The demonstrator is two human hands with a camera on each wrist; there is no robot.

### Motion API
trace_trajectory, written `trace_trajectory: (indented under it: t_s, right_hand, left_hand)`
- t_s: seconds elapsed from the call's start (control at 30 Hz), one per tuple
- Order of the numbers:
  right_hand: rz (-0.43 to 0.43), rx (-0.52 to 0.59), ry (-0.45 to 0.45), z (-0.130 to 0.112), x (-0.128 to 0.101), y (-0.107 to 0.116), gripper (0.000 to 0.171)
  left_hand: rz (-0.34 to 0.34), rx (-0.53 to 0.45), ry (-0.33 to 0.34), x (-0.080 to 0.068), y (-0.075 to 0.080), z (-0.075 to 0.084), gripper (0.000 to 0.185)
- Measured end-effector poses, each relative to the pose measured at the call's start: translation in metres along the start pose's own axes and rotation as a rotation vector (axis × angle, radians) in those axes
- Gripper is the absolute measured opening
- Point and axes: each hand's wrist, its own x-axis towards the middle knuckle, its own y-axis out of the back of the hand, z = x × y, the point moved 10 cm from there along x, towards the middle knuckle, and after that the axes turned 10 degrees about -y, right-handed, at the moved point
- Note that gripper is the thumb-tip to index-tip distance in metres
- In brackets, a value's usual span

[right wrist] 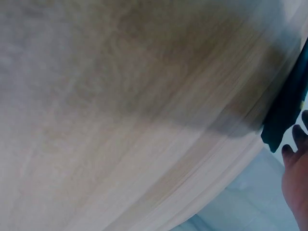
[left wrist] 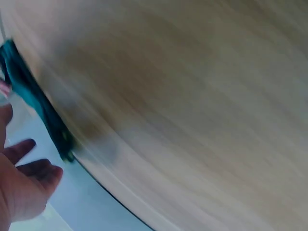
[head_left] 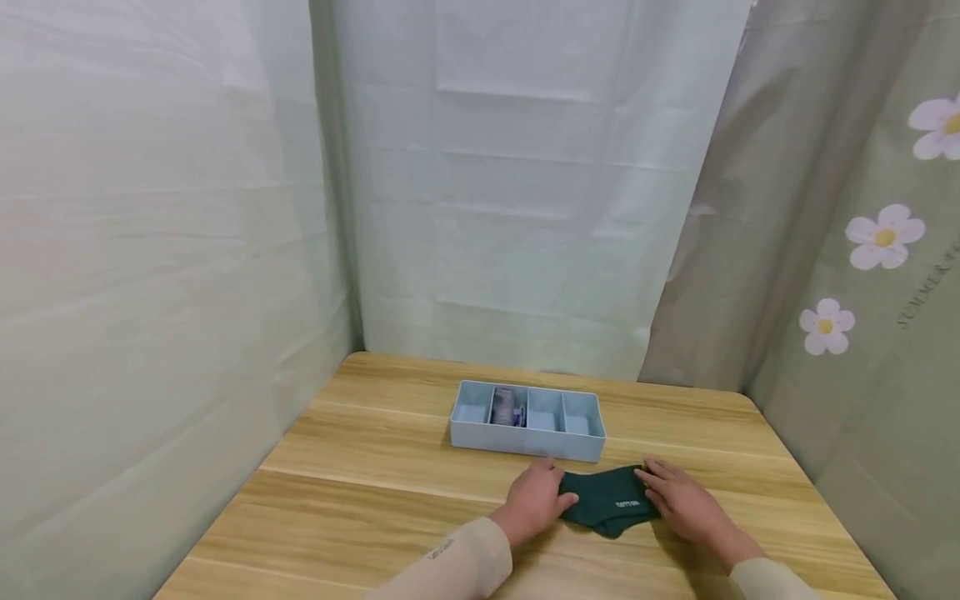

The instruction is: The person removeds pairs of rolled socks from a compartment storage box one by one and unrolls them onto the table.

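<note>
A dark green sock (head_left: 600, 493) with pale "COTTON" lettering lies flat on the wooden table in the head view; whether a second sock is under it I cannot tell. At its left end is my left hand (head_left: 534, 497), thumb and fingers apart along that edge. My right hand (head_left: 682, 500) touches the right end with outstretched fingertips. The left wrist view has the sock (left wrist: 36, 101) beyond the loosely spread fingers of the left hand (left wrist: 24, 185). In the right wrist view, the sock (right wrist: 288, 108) shows beside the fingertips of the right hand (right wrist: 297, 171), partly cut off by the frame.
Behind the sock stands a light blue divided box (head_left: 525, 442) with several compartments. A rolled greyish item (head_left: 503, 407) sits in its second compartment from the left. Pale curtains (head_left: 525, 208) hang round the wooden table (head_left: 360, 467), flower-printed on the right.
</note>
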Motion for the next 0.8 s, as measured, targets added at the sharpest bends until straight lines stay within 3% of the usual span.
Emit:
trace_trajectory:
  t_s: [0.13, 0.27, 0.8]
  right_hand:
    - [-0.124, 0.036, -0.038, 0.008, -0.001, -0.013, 0.039]
    - [-0.203, 0.064, -0.107, 0.020, -0.004, -0.024, 0.044]
    - [-0.201, 0.145, -0.191, 0.032, -0.025, -0.023, 0.051]
  left_hand:
    - [-0.031, 0.115, 0.017, -0.004, -0.008, 0.012, 0.050]
    - [-0.055, 0.196, 0.012, -0.009, -0.009, 0.015, 0.052]
    - [-0.206, 0.255, -0.054, -0.002, -0.012, 0.003, 0.056]
